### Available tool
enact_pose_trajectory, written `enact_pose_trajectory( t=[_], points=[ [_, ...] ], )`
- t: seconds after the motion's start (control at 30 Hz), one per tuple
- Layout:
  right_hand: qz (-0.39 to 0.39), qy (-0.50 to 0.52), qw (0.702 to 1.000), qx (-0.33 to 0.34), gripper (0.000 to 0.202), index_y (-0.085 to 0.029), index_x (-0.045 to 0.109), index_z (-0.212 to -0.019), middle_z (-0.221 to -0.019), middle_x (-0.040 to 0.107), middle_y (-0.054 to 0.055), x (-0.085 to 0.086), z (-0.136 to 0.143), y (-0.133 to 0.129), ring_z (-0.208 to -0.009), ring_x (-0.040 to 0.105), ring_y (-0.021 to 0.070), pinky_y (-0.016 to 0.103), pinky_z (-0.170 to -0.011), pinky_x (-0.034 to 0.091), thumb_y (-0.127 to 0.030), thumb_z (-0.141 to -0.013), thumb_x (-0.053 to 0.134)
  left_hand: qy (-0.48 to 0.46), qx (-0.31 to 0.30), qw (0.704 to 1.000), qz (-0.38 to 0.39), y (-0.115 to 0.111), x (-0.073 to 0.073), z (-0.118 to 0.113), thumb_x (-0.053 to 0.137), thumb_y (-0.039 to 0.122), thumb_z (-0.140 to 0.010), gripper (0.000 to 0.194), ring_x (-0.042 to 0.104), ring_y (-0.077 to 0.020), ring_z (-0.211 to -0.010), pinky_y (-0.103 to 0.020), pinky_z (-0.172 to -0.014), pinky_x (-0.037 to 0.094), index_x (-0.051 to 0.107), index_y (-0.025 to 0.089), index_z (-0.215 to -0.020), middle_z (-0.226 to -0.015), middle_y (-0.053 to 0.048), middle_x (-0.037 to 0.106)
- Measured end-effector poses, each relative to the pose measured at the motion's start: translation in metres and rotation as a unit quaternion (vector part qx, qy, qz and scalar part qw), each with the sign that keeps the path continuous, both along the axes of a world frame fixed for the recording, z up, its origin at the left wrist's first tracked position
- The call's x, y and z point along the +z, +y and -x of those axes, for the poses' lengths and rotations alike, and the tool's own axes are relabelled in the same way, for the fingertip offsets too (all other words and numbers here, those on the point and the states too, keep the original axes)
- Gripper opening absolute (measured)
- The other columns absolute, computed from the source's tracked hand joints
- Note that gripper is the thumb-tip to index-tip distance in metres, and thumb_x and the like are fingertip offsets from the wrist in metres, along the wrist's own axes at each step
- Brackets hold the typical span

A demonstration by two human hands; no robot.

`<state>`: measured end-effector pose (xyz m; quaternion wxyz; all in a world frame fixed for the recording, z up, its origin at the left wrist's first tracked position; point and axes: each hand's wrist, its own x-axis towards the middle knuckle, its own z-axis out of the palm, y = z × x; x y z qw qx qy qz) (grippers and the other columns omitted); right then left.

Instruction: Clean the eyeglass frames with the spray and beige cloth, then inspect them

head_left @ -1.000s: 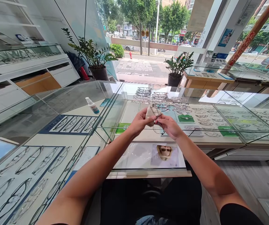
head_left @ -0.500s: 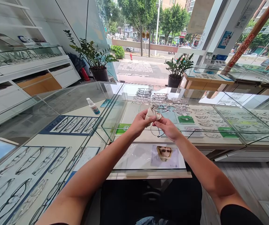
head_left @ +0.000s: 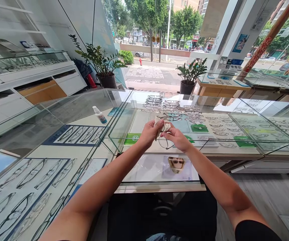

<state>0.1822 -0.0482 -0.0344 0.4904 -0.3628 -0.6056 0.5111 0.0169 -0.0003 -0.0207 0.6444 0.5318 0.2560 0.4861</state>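
Observation:
Over the glass display counter, a pair of thin dark-framed glasses hangs between my hands, one round lens showing below the fingers. A cream cloth is bunched around the upper part of the frame. My left hand is closed on the cloth, thumb on top. My right hand pinches the glasses with its fingertips, close beside the left one, and touches the cloth's right side. The fingers and cloth hide the other lens.
A white spray bottle stands on the left. Rows of eyeglasses lie beyond my hands, and framed trays of glasses on the left. A picture card is under the near glass. Potted plants stand by the window.
Both hands have shifted slightly left and the glasses have turned a little. The cloth is now more spread, with part of it on the right side of the frame.

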Motion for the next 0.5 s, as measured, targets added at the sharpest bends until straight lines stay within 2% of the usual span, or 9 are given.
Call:
enact_pose_trajectory(
  t=[0.13,0.27,0.37,0.5],
  points=[
    [0.007,0.008,1.000,-0.005,0.044,-0.023,0.084,-0.088,-0.144,0.058,0.009,0.001,0.001,0.001,-0.129,0.059,0.0281,0.041,-0.113,0.054,-0.067,-0.084,0.088,0.009,0.000,1.000,0.004,0.001,-0.002,0.002,0.089,0.082,-0.076,0.068,0.048,-0.0099,-0.050,-0.025,-0.051,0.034,0.069,0.017,-0.076,-0.057,0.000,0.060],
    [0.027,0.036,0.999,-0.024,0.036,-0.023,0.082,-0.079,-0.117,0.067,0.008,0.005,-0.003,0.003,-0.121,0.060,0.0270,0.042,-0.118,0.047,-0.058,-0.082,0.089,0.025,-0.047,0.999,-0.001,0.009,-0.004,0.009,0.085,0.083,-0.081,0.068,0.058,-0.0141,-0.057,-0.026,-0.056,0.042,0.072,0.016,-0.080,-0.061,-0.003,0.065],
    [0.060,0.077,0.995,-0.029,0.030,-0.022,0.080,-0.075,-0.095,0.068,0.005,0.007,-0.007,0.004,-0.108,0.062,0.0250,0.042,-0.113,0.047,-0.051,-0.077,0.089,0.021,-0.095,0.995,-0.004,0.016,-0.004,0.015,0.088,0.077,-0.082,0.065,0.064,-0.0159,-0.065,-0.027,-0.064,0.049,0.074,0.014,-0.083,-0.068,-0.005,0.068],
    [0.114,0.125,0.985,-0.034,0.025,-0.022,0.079,-0.076,-0.083,0.068,0.003,0.010,-0.011,0.005,-0.097,0.063,0.0229,0.040,-0.106,0.051,-0.044,-0.071,0.090,0.007,-0.138,0.990,0.013,0.020,-0.002,0.021,0.097,0.065,-0.078,0.058,0.066,-0.0154,-0.070,-0.025,-0.067,0.049,0.077,0.012,-0.089,-0.076,-0.006,0.073]
  ],
)
